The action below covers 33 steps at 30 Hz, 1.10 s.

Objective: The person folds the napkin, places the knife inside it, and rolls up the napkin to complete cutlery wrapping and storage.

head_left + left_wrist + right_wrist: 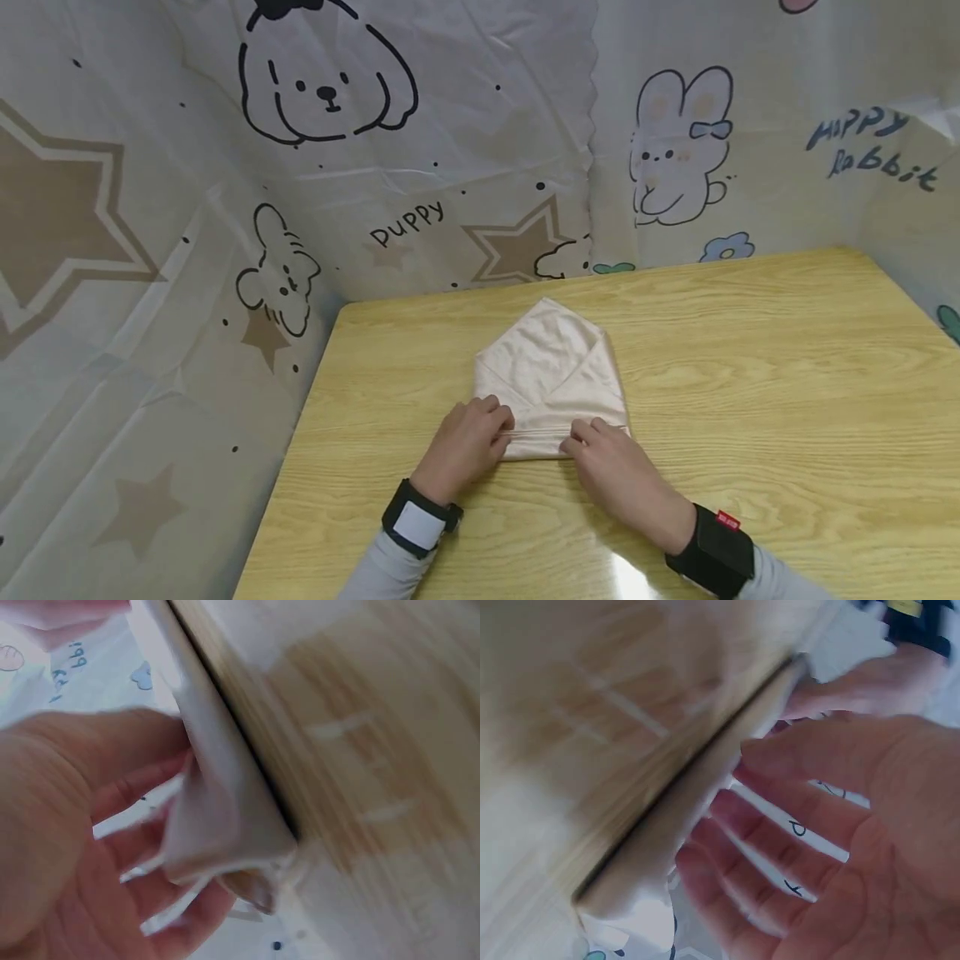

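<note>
A pale pink satin cloth (551, 358) lies folded on the wooden table, its far end coming to a point and its near edge forming a straight, layered band. At the left part of that band, my left hand (467, 442) pinches the fabric with bent fingers. My right hand (615, 473) grips the same band near its right end. Close up in the left wrist view, the thumb presses the cloth (225, 787) while fingers reach behind it. In the right wrist view, the thumb and index finger meet at the cloth's edge (656, 847); the other fingers are spread loosely beside it.
The light wooden table (750, 375) extends to both sides of the cloth. Behind it and at the left hangs a pale sheet (487, 108) printed with cartoon animals and stars. Each wrist wears a black strap (708, 550).
</note>
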Available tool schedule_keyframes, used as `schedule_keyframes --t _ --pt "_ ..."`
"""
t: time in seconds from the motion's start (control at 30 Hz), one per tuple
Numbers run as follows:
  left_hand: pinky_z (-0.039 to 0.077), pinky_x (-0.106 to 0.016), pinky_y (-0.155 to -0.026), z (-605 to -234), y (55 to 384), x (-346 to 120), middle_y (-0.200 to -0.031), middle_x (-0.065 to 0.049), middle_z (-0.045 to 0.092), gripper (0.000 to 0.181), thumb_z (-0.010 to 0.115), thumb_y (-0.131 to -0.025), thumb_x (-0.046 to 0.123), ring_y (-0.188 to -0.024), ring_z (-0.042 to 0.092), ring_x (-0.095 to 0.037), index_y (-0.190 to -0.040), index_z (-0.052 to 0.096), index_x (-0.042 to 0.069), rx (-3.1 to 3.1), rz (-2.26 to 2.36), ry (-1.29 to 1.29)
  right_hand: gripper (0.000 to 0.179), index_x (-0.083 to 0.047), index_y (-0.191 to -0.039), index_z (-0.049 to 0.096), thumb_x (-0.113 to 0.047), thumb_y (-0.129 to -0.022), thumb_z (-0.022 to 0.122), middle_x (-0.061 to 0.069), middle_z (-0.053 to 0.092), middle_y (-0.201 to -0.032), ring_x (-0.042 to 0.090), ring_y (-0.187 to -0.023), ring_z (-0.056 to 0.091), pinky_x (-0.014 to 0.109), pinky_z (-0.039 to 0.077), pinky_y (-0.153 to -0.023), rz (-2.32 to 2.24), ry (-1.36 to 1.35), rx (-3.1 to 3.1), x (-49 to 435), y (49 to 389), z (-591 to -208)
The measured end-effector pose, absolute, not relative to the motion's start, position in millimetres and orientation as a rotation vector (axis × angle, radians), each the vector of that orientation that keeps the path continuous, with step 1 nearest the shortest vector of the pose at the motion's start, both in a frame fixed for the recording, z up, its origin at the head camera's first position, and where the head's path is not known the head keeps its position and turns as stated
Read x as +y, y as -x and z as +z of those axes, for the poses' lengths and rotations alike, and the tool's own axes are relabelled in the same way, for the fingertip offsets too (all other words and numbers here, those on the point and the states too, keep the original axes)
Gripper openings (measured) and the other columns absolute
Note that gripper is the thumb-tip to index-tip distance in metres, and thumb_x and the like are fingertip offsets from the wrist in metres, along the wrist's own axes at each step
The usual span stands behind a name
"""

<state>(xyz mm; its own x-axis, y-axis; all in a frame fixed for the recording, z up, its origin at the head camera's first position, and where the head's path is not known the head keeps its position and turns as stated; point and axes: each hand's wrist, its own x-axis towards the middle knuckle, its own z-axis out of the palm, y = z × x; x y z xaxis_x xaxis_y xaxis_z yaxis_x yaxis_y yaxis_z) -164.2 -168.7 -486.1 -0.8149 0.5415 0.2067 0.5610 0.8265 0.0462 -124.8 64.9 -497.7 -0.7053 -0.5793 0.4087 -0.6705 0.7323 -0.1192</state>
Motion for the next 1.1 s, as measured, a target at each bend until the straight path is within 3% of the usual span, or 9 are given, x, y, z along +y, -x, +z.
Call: schedule_keyframes --t 0.17,0.37,0.6,0.83,1.1 --pt "0.043 -0.034 -0.064 -481 138 -148 -0.085 0.002 0.054 0.008 0.065 -0.089 0.023 -0.079 0.048 -0.018 -0.095 0.068 0.018 -2.794 -0.15 0.807 0.029 -0.014 -0.091 0.074 0.006 -0.073 0.066 -0.002 0.056 -0.084 0.016 -0.076 0.052 0.031 0.044 -0.057 0.369 -0.859 -2.682 63 124 -501" --pt "0.037 -0.039 -0.065 -486 117 -127 -0.086 0.0 0.046 0.018 0.07 -0.086 0.026 -0.081 0.041 -0.021 -0.102 0.063 0.021 -2.942 -0.176 0.614 0.033 -0.015 -0.096 0.073 0.01 -0.075 0.065 0.0 0.054 -0.084 0.019 -0.076 0.052 0.034 0.044 -0.06 0.378 -0.8 -2.741 59 122 -498" --pt "0.035 -0.04 -0.062 -489 122 -122 -0.088 -0.005 0.047 0.014 0.065 -0.089 0.018 -0.082 0.04 -0.025 -0.103 0.062 0.018 -2.947 -0.061 0.524 0.025 -0.006 -0.091 0.065 0.011 -0.073 0.067 0.005 0.054 -0.08 0.022 -0.07 0.053 0.036 0.046 -0.051 0.319 -0.762 -2.693 61 123 -497" --pt "0.046 -0.048 -0.058 -477 129 -117 -0.091 -0.008 0.054 0.026 0.074 -0.079 0.016 -0.08 0.048 -0.029 -0.101 0.061 0.014 -2.984 0.145 0.574 0.027 -0.005 -0.087 0.063 0.012 -0.067 0.068 0.007 0.053 -0.078 0.023 -0.069 0.053 0.035 0.049 -0.046 0.271 -0.831 -2.698 62 133 -493" --pt "0.043 -0.04 -0.059 -471 150 -126 -0.083 -0.002 0.055 0.012 0.072 -0.082 0.014 -0.078 0.051 -0.024 -0.093 0.067 0.014 -3.123 -0.079 0.666 0.032 -0.01 -0.086 0.068 0.014 -0.066 0.065 0.002 0.055 -0.081 0.021 -0.07 0.052 0.032 0.047 -0.045 0.354 -0.826 -2.783 69 145 -490"
